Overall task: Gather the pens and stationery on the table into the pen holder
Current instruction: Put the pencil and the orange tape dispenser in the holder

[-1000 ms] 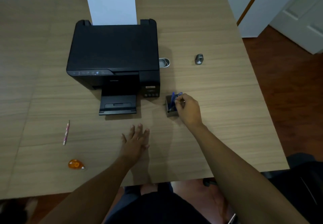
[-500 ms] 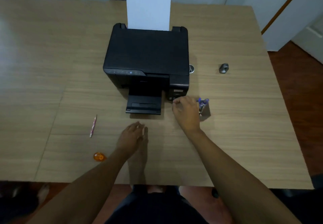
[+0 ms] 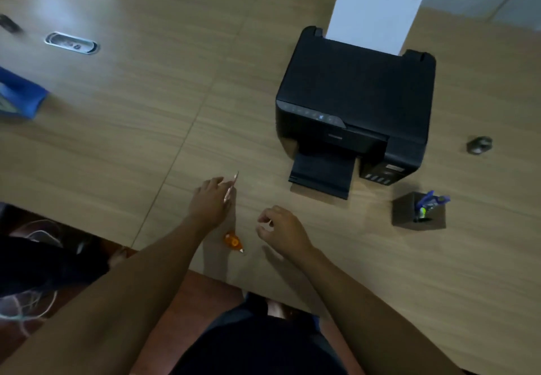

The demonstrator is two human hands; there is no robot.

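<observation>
pinching pink pen [image 3: 231, 189] between left hand [image 3: 209, 203] fingertips; right hand [image 3: 282, 232] loosely curled, empty

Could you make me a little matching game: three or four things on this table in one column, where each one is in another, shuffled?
Things:
1. pink pen
2. orange correction tape
3. blue pens
4. white paper

Places:
A. standing in the pen holder
B. upright in the printer
C. at the left hand fingertips
D. on the table between both hands

Pairs: 1-C, 2-D, 3-A, 4-B
</observation>
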